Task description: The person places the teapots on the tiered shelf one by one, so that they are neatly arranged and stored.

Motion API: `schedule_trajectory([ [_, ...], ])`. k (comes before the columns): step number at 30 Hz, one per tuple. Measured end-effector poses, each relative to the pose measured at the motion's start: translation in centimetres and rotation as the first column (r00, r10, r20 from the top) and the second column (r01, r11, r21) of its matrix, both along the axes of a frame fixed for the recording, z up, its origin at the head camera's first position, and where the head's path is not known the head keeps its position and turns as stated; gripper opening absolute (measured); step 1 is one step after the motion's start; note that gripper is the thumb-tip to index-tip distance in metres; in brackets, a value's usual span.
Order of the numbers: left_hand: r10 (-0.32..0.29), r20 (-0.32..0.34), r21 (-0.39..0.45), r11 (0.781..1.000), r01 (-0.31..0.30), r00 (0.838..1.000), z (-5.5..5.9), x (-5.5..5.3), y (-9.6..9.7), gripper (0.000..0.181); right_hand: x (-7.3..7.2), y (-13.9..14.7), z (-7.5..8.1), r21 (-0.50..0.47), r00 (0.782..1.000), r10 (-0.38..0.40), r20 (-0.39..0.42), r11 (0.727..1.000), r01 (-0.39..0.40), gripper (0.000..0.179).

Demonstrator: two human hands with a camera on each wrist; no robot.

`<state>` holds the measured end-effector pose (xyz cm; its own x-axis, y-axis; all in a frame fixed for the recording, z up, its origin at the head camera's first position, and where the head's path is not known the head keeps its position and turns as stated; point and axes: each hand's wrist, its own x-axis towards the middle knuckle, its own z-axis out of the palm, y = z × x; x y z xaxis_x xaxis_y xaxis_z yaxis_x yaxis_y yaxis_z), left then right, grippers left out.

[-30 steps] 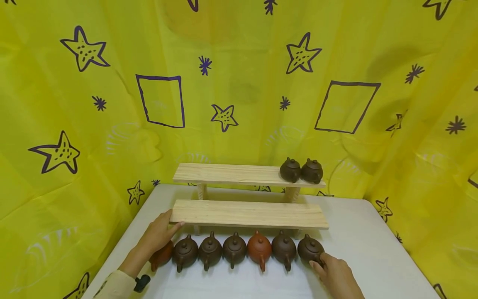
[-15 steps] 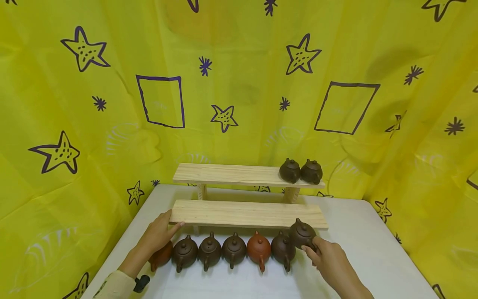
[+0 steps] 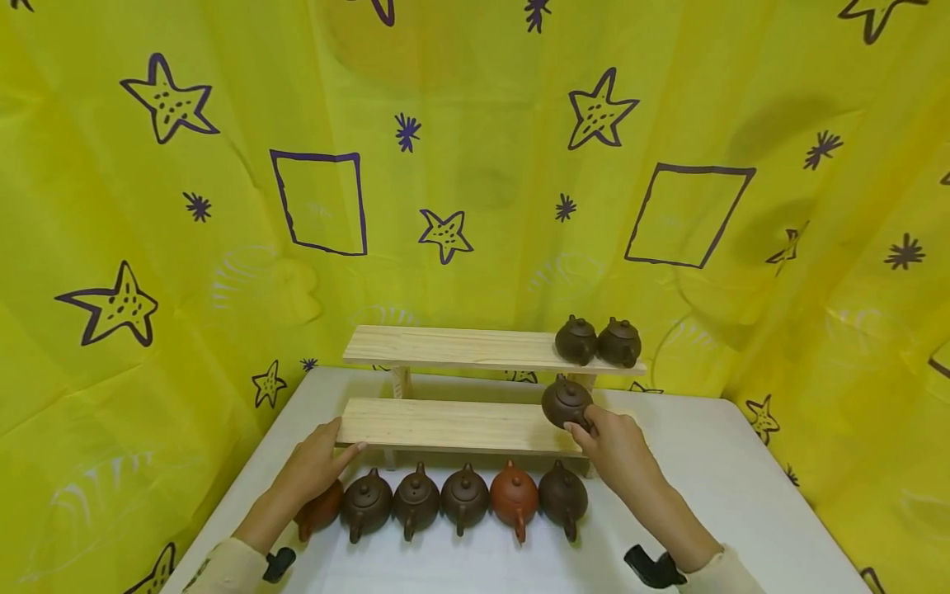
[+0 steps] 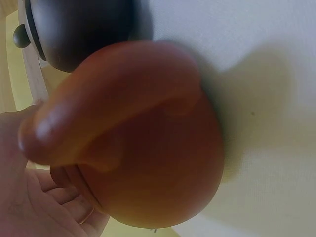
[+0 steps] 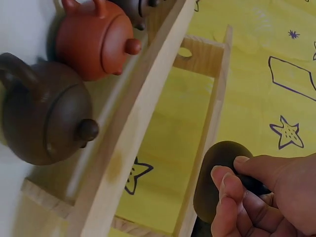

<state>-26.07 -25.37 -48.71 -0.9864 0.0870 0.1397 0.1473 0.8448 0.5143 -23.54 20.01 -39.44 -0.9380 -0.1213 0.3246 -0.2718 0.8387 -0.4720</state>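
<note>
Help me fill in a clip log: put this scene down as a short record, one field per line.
Right hand: holds a dark teapot
Held teapot's place: before the right part of the lower shelf in the head view; contact unclear
Left hand: touches the lower shelf's left end
Upper shelf: two dark teapots, side by side at its right end
Table: six teapots in a row; left to right orange, dark, dark, dark, orange, dark
Backdrop: yellow, with drawn stars
</note>
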Motion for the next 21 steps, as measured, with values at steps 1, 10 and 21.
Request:
schedule_trajectory([
  [1,0.0,-0.002,-0.002,1.0,0.0,1.0,0.0,0.0,0.0,0.082,-0.4,-0.3,0.2,-0.002,1.0,0.002,-0.004,1.0,-0.002,0.03],
  [10,0.0,0.001,0.011,1.0,0.0,1.0,-0.1,0.1,-0.1,0.083,-3.9,-2.4,1.8,-0.017,0.999,0.032,-0.04,0.999,-0.033,0.028],
  [21,0.013,0.021,0.009,1.0,-0.013,1.0,0.0,0.2,-0.1,0.083,-7.2,-4.1,2.5,-0.021,0.998,0.021,-0.057,1.0,-0.023,0.04],
])
